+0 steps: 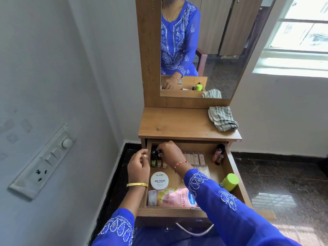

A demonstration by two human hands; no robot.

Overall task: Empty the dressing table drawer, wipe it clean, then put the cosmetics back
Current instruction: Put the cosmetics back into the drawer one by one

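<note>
Two hands over the drawer [230, 167]: right hand [169, 152] fingers pinch a nail polish bottle [159, 157], left hand [139, 165] loosely curled, empty; one cloth [222, 118] on the worktop [174, 123].

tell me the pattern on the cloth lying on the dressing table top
The cloth is whitish with grey stripes, crumpled at the back right of the top; seen best in the head view.

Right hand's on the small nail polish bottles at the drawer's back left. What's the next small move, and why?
Probably lift the black-capped nail polish bottle under the right hand fingertips and set it on the wooden tabletop. The open wooden drawer looks full, and the striped cloth lies unused.
</note>
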